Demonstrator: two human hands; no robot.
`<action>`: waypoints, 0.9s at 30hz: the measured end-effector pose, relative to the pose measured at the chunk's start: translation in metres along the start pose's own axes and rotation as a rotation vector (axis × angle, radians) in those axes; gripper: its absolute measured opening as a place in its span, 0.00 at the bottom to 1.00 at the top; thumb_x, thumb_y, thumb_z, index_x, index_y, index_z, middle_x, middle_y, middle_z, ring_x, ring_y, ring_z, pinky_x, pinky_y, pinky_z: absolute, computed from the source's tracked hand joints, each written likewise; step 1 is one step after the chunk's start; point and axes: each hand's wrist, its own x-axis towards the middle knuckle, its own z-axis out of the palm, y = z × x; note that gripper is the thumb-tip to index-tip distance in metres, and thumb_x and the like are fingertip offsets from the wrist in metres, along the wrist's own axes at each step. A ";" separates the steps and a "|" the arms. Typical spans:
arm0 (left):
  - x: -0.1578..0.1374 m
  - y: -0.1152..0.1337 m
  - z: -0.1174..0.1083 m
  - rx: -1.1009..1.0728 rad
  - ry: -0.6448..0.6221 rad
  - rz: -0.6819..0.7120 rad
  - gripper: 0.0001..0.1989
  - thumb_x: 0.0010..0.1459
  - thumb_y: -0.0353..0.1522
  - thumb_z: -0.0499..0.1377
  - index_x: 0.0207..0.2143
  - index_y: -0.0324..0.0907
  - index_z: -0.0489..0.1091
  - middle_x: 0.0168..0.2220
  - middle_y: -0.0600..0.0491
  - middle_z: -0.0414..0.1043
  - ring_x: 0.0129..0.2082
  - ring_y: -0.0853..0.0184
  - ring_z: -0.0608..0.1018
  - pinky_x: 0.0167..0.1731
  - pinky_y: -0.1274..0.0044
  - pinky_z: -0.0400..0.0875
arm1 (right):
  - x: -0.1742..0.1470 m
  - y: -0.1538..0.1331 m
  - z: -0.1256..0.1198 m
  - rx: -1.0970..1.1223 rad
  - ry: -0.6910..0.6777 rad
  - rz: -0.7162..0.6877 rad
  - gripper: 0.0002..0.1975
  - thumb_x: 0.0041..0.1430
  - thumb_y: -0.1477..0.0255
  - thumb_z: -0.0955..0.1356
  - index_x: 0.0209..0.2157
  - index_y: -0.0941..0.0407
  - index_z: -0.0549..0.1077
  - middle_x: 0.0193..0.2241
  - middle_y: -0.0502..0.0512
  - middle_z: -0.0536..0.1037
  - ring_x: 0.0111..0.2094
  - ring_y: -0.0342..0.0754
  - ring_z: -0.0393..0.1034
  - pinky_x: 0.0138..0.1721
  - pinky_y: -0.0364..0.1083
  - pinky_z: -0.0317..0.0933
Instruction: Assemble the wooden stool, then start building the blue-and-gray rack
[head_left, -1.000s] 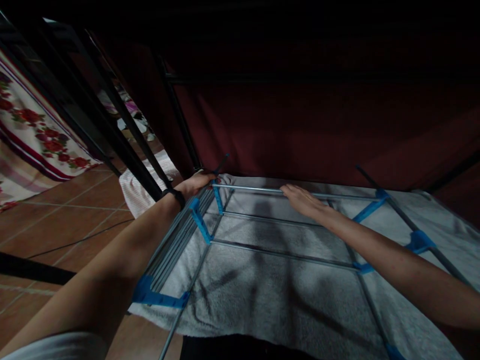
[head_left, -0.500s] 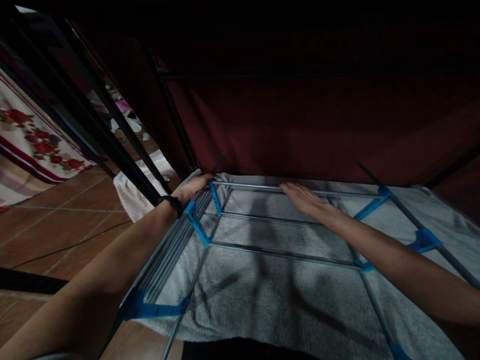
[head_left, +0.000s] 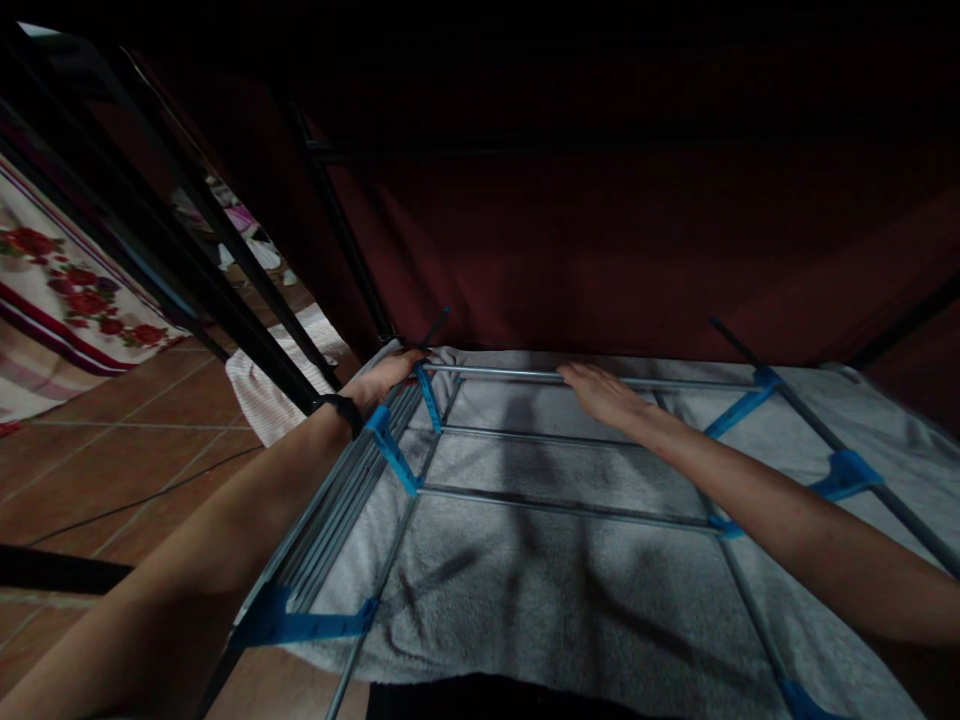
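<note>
A metal drying rack with blue plastic brackets lies across a grey blanket (head_left: 480,600). At its far left corner my left hand (head_left: 394,372) is closed around the frame beside a blue bracket (head_left: 429,398); the fingertips are partly hidden. My right hand (head_left: 600,393) holds the far crossbar (head_left: 510,373) near its middle, fingers together over the bar and thumb side hidden. A folded bundle of parallel metal rods (head_left: 341,520) runs along the rack's left side, under my left forearm. More blue brackets (head_left: 847,475) join the tubes on the right.
Behind the blanket hangs a dark red cloth (head_left: 570,250). Black metal posts (head_left: 225,300) slant down at left, close to my left arm. Beyond them are a tiled floor (head_left: 112,470), a thin black cable (head_left: 150,497), a pale cloth (head_left: 262,375) and a floral fabric (head_left: 82,290).
Both hands keep the same places on the rack. The whole view has shifted very slightly; nothing has been taken hold of or let go.
</note>
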 end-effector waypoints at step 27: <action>0.007 -0.005 -0.003 0.033 0.009 0.021 0.07 0.49 0.33 0.63 0.32 0.42 0.75 0.30 0.53 0.77 0.27 0.68 0.77 0.26 0.81 0.72 | 0.001 0.001 -0.003 -0.023 -0.002 -0.003 0.25 0.67 0.80 0.53 0.61 0.57 0.65 0.60 0.62 0.69 0.59 0.50 0.64 0.60 0.48 0.56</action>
